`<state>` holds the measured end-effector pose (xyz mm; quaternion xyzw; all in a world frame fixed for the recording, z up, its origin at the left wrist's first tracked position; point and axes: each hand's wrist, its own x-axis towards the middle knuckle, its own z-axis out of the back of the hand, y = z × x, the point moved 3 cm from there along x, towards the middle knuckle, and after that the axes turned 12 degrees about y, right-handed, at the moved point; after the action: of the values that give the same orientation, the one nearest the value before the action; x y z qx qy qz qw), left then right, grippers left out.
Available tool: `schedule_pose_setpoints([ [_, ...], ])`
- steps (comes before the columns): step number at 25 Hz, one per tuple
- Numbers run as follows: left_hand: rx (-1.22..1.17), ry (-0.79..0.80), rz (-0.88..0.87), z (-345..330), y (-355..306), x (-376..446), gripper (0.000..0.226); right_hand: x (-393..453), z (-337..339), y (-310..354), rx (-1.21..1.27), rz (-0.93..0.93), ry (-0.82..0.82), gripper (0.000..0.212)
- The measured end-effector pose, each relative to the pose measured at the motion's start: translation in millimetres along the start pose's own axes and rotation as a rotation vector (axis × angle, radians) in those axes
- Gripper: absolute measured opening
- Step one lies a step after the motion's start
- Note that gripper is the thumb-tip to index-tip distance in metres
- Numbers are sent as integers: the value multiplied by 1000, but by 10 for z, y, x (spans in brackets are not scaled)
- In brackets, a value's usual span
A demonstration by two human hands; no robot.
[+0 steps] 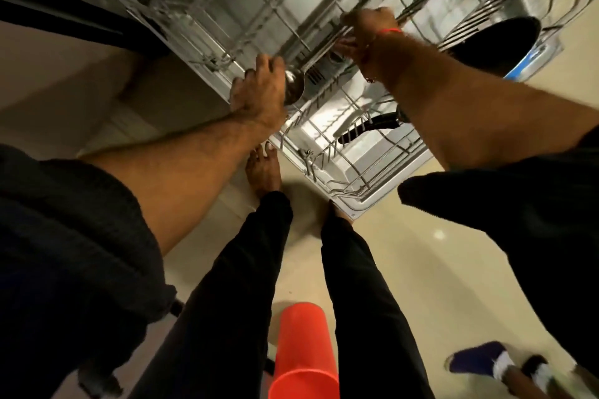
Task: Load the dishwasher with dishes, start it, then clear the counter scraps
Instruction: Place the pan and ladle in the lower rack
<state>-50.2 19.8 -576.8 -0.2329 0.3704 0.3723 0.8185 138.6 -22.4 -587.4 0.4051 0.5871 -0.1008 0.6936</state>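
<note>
Hidden: my right forearm covers part of the lower rack (353, 172); the upper rack (246, 6) is blurred and cut off at the top edge.
Hard to make out: what my right fingers close on among the wires; I cannot tell.
Left hand (259, 87): curled round a large steel spoon (294, 87), bowl showing beside my knuckles, at the upper rack's front edge.
Right hand (366, 32): reaching in among the upper rack's wires, fingers bent.
Black pan (496, 48): in the rack at right, partly behind my arm.
Black handle (366, 128): lying in the lower rack.
Orange cup (303, 353): on the floor between my legs.
</note>
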Motion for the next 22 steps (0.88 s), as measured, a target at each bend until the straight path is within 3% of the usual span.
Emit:
schedule_pose_setpoints([
  [4,32,64,81,-52,-68,33,91,-10,-9,-9,-140,-23,70,5],
  [6,17,87,105,-29,-102,21,92,-89,67,-1,-127,-6,93,28],
  [7,12,91,110,-18,-105,10,92,-153,102,8,-93,9,104,29],
  [11,24,59,94,-39,-117,-85,96,-462,290,70,-109,103,175,17],
  [13,36,-5,85,-79,-149,-158,97,-636,444,130,-301,205,149,19],
  [16,32,-169,42,-144,-326,-336,86,-966,758,238,-990,440,-70,32],
  [18,35,-246,-15,-216,-534,-458,77,-1206,1019,269,-1244,481,-328,44],
  [20,19,-258,-53,-315,-735,-525,74,-1372,1337,229,-1231,399,-565,57],
  [22,-40,-238,-68,-426,-856,-546,72,-1378,1592,57,-1059,256,-622,70],
])
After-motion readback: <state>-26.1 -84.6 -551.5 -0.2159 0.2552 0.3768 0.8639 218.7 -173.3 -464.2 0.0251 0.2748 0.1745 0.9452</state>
